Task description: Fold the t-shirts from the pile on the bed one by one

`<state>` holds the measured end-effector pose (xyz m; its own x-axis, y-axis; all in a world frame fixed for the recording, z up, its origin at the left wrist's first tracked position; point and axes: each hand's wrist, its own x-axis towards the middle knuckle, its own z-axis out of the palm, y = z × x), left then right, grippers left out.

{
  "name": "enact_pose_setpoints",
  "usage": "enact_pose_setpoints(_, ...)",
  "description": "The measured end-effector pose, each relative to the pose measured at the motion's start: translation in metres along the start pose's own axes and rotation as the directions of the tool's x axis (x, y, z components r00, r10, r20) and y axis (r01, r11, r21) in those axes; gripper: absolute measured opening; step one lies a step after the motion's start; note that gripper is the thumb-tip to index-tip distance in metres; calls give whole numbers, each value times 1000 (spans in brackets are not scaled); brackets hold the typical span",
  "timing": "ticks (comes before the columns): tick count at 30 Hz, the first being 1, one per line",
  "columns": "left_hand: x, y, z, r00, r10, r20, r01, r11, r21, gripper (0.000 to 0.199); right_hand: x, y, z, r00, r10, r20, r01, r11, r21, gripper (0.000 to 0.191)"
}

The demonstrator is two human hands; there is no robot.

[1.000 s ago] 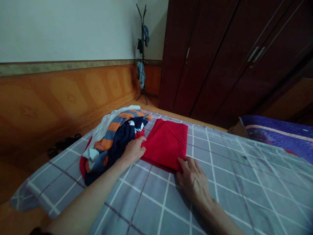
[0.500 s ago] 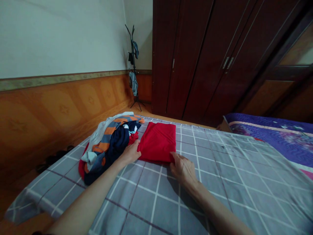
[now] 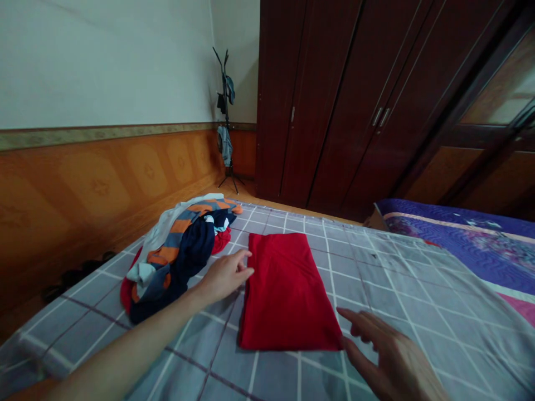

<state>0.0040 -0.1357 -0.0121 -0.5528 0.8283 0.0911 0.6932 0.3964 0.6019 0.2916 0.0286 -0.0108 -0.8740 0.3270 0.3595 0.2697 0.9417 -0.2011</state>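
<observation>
Along the left edge of the bed (image 3: 388, 284), clothes (image 3: 193, 245) are heaped; beside them, a folded red cloth (image 3: 288, 295) is flanked by left hand (image 3: 225, 275) and right hand (image 3: 387, 351), fingers parted, nothing gripped.

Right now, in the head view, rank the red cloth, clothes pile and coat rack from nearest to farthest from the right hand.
From the right hand:
1. Red cloth: just to its left.
2. Clothes pile: farther left, on the sheet.
3. Coat rack: farthest, beyond the sheet's far edge.
</observation>
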Motion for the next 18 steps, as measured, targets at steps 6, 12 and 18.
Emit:
enact_pose_setpoints(6, 85, -13, 22, 969, -114, -220, 145, 981, 132, 24, 43, -20, 33, 963, -264, -57, 254, 956, -147, 47)
enact_pose_setpoints(12, 103, -34, 42, 945, -189, -266, 228, 966, 124, 17, 28, -9, 77, 910, -412, -39, 390, 884, -257, 69)
enact_pose_setpoints(18, 111, -48, 39, 949, -184, -255, 221, 967, 123, 11, 35, 2, 75, 899, -437, -41, 415, 878, -239, 77)
